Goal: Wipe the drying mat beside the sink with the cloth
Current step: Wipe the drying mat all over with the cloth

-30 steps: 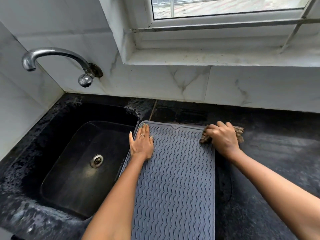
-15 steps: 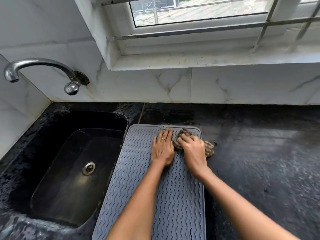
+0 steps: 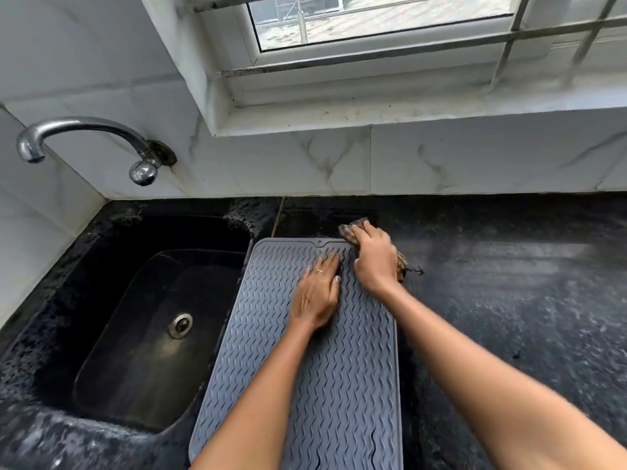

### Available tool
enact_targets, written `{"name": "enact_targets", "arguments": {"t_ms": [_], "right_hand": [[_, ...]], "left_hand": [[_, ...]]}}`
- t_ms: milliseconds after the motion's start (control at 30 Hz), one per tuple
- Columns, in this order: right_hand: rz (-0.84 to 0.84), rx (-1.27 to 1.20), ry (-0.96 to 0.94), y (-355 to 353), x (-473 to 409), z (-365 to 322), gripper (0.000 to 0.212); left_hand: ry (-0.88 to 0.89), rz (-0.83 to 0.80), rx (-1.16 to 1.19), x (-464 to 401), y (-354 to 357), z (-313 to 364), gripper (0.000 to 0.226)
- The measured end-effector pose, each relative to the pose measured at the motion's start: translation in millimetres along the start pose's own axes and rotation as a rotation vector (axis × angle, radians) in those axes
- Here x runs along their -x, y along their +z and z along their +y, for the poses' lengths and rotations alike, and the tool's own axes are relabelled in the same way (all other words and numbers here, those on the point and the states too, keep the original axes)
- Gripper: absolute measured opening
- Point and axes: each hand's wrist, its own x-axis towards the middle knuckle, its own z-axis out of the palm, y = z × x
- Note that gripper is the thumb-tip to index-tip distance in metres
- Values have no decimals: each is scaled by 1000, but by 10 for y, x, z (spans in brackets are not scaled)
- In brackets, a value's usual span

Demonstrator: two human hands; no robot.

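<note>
A grey ribbed drying mat [image 3: 339, 385] lies on the black counter just right of the sink [image 3: 146, 320]. My left hand [image 3: 317, 291] presses flat on the mat's upper middle, fingers straight, a ring on one finger. My right hand [image 3: 375, 259] grips a brown patterned cloth [image 3: 349, 228] at the mat's far right corner. The cloth pokes out past my fingertips and at the right side of my hand, partly over the counter. Most of the cloth is hidden under my hand.
A chrome tap [image 3: 88, 137] juts from the marble wall over the black sink, whose drain [image 3: 181, 324] shows in the basin. The wet black counter [image 3: 509, 283] stretches to the right. A white window sill [image 3: 407, 113] runs above the backsplash.
My right hand has carried the cloth back rightward and toward the wall, to the mat's far right corner. My left hand slid a little nearer on the mat and stays flat.
</note>
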Motion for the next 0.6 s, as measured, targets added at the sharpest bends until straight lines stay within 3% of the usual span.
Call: {"name": "enact_targets", "arguments": {"t_ms": [33,100,267,333,433,600], "right_hand": [[-91,102,-49,58,-38,52,55],[-108,242,-120,196,95,130,46],[248,126,-179,408,870,140,18],[326,102,-213,417,1097,160,22],[269,116,-209,316,1162,123,17],[287,-132,-38,-10,679,136,33]], "left_hand": [[0,-27,-37,29,47,-17,56],[-7,-47,-101,19,103,-51,55],[-11,-38,-122,-10,106,-60,55],[-8,-49,-125,1,104,-72,54],[0,-71,-125,4,71,-31,54],[29,34,4,265,-34,51,46]]}}
